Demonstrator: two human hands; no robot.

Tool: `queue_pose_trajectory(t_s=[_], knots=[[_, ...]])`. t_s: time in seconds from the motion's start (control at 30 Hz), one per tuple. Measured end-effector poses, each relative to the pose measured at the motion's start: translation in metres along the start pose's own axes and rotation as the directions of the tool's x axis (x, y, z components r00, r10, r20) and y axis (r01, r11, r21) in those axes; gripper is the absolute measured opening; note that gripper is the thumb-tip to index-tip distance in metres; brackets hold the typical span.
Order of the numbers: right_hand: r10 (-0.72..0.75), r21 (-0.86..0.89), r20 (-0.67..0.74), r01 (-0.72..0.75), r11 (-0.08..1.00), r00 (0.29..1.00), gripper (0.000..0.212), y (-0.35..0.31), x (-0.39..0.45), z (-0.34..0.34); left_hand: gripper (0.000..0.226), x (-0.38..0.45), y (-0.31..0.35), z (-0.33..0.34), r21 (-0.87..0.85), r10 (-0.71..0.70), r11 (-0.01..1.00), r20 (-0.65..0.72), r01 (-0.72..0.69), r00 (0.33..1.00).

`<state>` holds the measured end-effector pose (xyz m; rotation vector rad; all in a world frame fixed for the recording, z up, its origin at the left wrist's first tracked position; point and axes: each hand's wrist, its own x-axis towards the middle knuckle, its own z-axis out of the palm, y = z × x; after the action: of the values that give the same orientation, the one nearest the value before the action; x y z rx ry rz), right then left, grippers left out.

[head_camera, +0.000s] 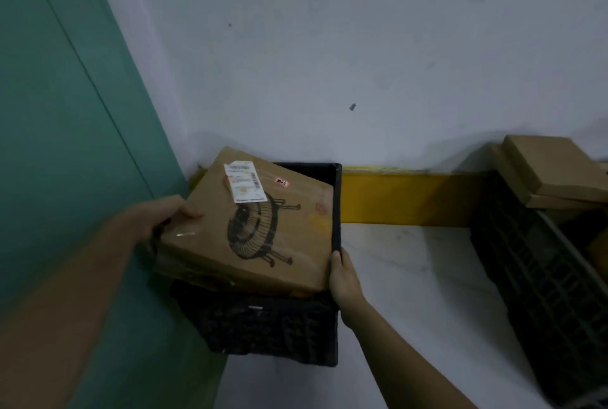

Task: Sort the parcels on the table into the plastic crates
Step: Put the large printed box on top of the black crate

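Here's a big cardboard parcel (250, 224), printed with a round fan-like drawing and carrying a white shipping label (245, 185), sitting tilted across the top of the black plastic crate (273, 329) in the corner; it looks too wide to drop in flat, its left edge riding over the crate's left rim while its right edge dips down against the inner right wall; the left hand (158, 217) has its thumb over the top left edge of the parcel with the other fingers tucked out of sight underneath, so clamped on the box as far as I can judge; the right hand (343, 280) is wrapped round the crate's right rim, fingers closed on the plastic, steadying it, and just beside the parcel's near right corner; so this one reads as mid-placement, in the crate's mouth but not settled; over on the right a second dark crate (539, 277) already holds something, with flat brown boxes (552, 171) stacked above its far end, so some sorting appears done; the pale floor (411, 277) between the crates is bare; no table shows here, so how many parcels are left I cannot tell; whether anything lies beneath the tilted parcel is hidden too
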<state>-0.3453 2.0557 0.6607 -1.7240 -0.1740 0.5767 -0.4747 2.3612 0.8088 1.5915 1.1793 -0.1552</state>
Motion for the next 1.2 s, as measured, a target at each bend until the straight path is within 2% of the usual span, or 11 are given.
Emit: queue_pose_trajectory(t_s=[0.13,0.2,0.27,0.4,0.67,0.83,0.9,0.97,1.07,1.13,1.2], knots=[[-0.016,0.0,-0.012,0.016,1.0,1.0,0.049,0.003,0.001,-0.001,0.067,0.013,-0.006,0.015,0.062,0.207,0.977,-0.045,-0.204,0.977],[-0.015,-0.001,-0.017,0.015,1.0,1.0,0.049,0.003,-0.001,-0.001,0.073,0.015,-0.008,0.024,0.261,0.443,0.876,-0.102,-0.405,0.891],[-0.017,-0.006,-0.021,0.017,1.0,1.0,0.048,0.002,-0.001,0.0,0.081,0.014,-0.014,0.03,0.516,0.567,0.744,-0.151,-0.424,0.81],[0.0,0.006,0.02,0.0,1.0,1.0,0.046,0.001,-0.004,-0.003,0.101,0.01,-0.017,0.031,0.638,0.559,0.688,-0.162,-0.346,0.813],[-0.02,0.059,0.13,0.012,0.998,0.991,0.045,-0.007,-0.006,-0.01,0.104,0.017,-0.012,0.027,0.656,0.543,0.668,-0.106,-0.352,0.833],[-0.001,-0.233,0.133,0.032,0.972,0.991,0.052,-0.016,-0.006,-0.023,0.093,0.011,-0.008,0.032,0.879,0.523,0.451,-0.122,-0.153,0.844],[-0.073,-0.348,0.077,0.095,0.933,0.994,0.052,-0.02,-0.004,-0.038,0.086,-0.003,-0.001,0.046,0.934,0.625,0.349,-0.168,-0.08,0.762],[-0.158,-0.397,0.029,0.156,0.904,0.987,0.05,-0.024,-0.002,-0.059,0.073,-0.02,0.011,0.075,0.912,0.779,0.361,-0.182,-0.193,0.6],[-0.217,-0.445,-0.01,0.19,0.875,0.976,0.044,-0.033,0.0,-0.103,0.061,-0.048,0.031,0.139,0.847,0.883,0.342,-0.14,-0.408,0.449],[-0.25,-0.458,-0.022,0.212,0.863,0.968,0.04,-0.04,-0.001,-0.138,0.055,-0.062,0.042,0.192,0.693,0.914,0.34,-0.084,-0.635,0.397],[-0.288,-0.482,-0.047,0.23,0.845,0.957,0.037,-0.049,-0.005,-0.178,0.053,-0.075,0.05,0.251,0.489,0.912,0.363,-0.013,-0.793,0.409]])
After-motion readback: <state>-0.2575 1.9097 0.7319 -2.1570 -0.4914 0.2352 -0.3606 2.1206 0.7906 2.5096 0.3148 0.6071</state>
